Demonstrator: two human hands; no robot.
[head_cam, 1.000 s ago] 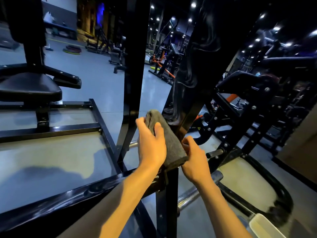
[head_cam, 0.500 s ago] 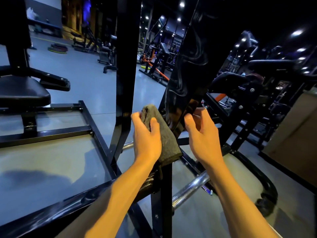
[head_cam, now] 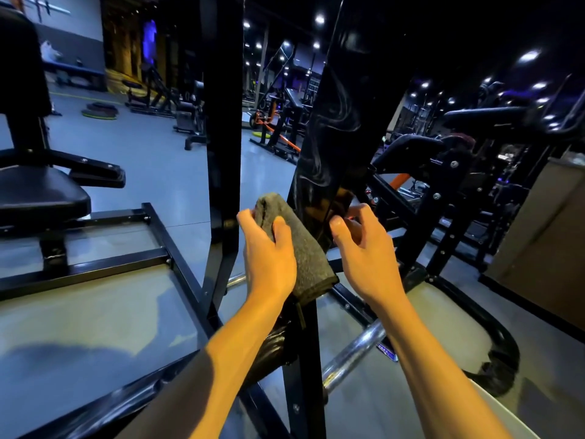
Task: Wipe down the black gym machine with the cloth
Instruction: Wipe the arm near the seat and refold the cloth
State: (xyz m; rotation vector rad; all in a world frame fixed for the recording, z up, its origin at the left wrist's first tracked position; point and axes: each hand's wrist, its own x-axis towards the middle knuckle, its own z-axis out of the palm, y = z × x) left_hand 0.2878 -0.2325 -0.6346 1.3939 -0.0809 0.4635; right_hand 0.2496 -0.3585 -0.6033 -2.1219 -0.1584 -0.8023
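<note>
One cloth (head_cam: 297, 245), seemingly under left hand (head_cam: 269, 258).

- A pale grey floor (head_cam: 164, 172) stretched back, glossy with reflections.
- Beyond the black padded seat (head_cam: 38, 193), weight machines (head_cam: 278, 122) stood in rows.
- Round ceiling lights (head_cam: 319, 19) shone above them.
- A grey wall (head_cam: 79, 30) rose far behind the seat.
</note>
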